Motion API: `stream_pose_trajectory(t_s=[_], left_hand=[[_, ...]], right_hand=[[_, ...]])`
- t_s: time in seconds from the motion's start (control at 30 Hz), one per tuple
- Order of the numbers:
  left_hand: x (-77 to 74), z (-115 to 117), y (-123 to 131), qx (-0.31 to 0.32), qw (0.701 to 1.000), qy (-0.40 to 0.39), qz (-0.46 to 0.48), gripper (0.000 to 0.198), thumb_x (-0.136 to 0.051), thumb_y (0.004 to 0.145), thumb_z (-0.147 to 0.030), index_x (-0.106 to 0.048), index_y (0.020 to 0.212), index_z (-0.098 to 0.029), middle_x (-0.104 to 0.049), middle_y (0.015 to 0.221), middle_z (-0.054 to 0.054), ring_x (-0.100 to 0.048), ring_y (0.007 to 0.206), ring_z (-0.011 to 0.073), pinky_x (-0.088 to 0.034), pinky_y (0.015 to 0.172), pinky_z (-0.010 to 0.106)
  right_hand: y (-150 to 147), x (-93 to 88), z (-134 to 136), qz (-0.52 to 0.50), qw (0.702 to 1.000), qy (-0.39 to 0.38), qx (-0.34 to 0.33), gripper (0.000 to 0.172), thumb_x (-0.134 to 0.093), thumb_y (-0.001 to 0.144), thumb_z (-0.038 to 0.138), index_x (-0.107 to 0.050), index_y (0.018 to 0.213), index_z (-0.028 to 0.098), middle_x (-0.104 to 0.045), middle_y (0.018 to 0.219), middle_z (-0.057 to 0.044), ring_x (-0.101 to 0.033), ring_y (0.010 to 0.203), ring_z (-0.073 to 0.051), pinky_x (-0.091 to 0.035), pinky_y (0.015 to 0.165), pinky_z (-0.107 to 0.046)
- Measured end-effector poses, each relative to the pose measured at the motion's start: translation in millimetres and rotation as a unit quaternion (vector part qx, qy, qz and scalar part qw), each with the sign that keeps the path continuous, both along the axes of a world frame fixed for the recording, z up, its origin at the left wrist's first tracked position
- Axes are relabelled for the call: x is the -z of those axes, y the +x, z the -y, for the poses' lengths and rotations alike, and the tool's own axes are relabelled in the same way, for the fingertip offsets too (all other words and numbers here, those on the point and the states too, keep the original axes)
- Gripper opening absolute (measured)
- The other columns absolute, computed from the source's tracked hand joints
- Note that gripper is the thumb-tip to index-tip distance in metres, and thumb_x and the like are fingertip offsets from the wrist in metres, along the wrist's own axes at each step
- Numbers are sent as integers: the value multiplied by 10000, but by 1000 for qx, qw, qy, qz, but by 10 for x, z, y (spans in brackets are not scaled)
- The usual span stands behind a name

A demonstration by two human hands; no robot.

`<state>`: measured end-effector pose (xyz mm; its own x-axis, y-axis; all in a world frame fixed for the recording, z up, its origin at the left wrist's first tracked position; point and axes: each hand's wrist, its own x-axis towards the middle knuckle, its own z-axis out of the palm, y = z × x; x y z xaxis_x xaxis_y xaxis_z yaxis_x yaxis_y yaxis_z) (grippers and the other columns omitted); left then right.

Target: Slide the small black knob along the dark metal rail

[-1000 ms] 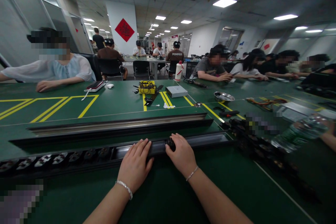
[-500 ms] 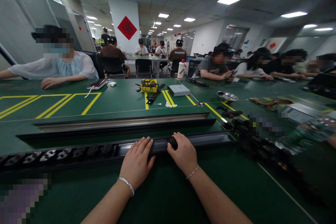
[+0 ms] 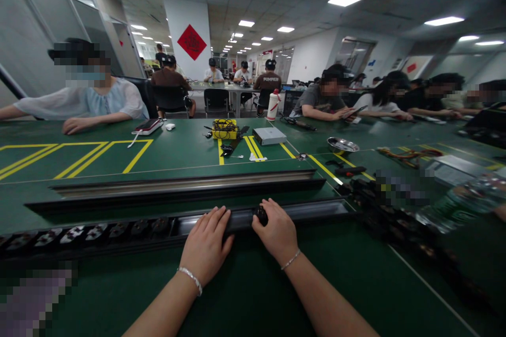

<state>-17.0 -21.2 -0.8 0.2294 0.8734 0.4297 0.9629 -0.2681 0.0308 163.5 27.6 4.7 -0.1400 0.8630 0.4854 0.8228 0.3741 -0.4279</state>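
Observation:
A long black channel rail (image 3: pixel 316 210) lies crosswise in front of me. Several black socket-like modules (image 3: pixel 97 231) with coppery metal parts sit in a row in its left part. My left hand (image 3: pixel 205 242) rests flat over the middle of the rail, fingers stretched out and thumb apart. Just to its right, my right hand (image 3: pixel 276 229) pinches a small black module (image 3: pixel 260 214) between thumb and fingers, at the rail's bare stretch. The underside of this module is hidden by the hand and the rail.
Two more long dark strips (image 3: pixel 190 187) lie beyond the rail. At right are a pile of black modules (image 3: pixel 403 226), a clear bottle (image 3: pixel 466 200) and a metal bowl (image 3: pixel 343 144). A grey box (image 3: pixel 269 136) stands farther back. Other people sit around the green table (image 3: pixel 245 295).

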Motion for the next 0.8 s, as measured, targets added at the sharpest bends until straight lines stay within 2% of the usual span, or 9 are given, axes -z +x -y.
stream_pose_trajectory(t_s=[0.2,0.8], left_hand=[[4,-7,4,-4,1000,-5,-4,469,-434,803,-348,-427,1244,-187,-491,1290,68,-431,1192,237,-367,992,413],[0,1,-2,-4,1000,-4,0,471,-445,796,-346,-434,1239,-188,-502,1279,74,-440,1183,240,-379,983,423]], right_hand=[[8,12,-11,12,1000,5,-3,297,-516,727,275,-621,976,153,-626,1075,-91,-514,1089,-227,-274,1016,-409],[3,38,-28,10,1000,8,3,305,-516,720,274,-626,974,146,-628,1075,-87,-522,1081,-212,-322,994,-358]])
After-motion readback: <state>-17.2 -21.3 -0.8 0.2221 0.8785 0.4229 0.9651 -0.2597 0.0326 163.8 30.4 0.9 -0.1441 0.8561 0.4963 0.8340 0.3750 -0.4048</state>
